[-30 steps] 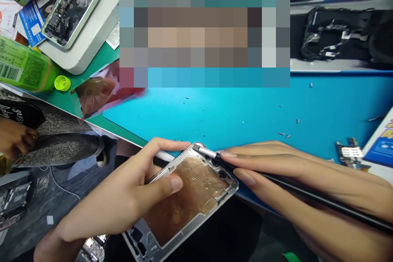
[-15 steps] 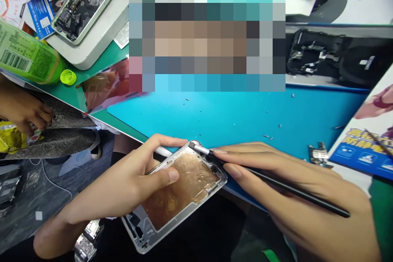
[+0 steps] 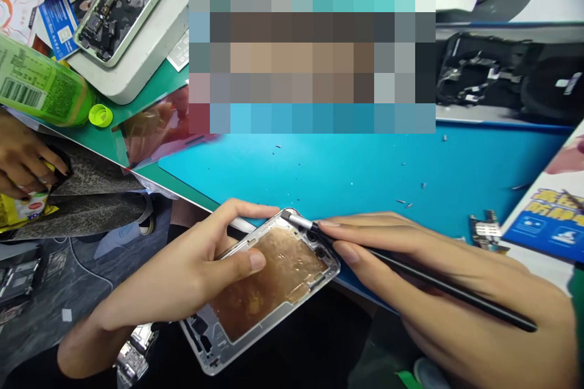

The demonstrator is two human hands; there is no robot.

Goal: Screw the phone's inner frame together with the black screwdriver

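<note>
A silver phone frame [image 3: 255,346] with a copper-coloured sheet across its middle is held tilted over the near edge of the blue mat. My left hand [image 3: 196,273] is closed on its left side, thumb on the copper sheet and index finger along the top edge. Between thumb and fingers, my right hand [image 3: 438,273] pinches a slim black brush [image 3: 424,282] with a silver ferrule. The dark tip of the brush touches the top corner of the frame, near the camera openings.
Small screws lie on the blue mat [image 3: 319,170]. A small metal phone part [image 3: 486,230] sits at right, beside a printed box [image 3: 547,213]. An opened phone [image 3: 125,9] rests on a white block [image 3: 137,70], near a green bottle [image 3: 43,82]. At left, another person's hand [image 3: 27,161] holds a yellow packet.
My hands and the brush have barely moved on the frame. Things at the right have shifted slightly rightward in view. The other person's hand has moved on the yellow packet.
</note>
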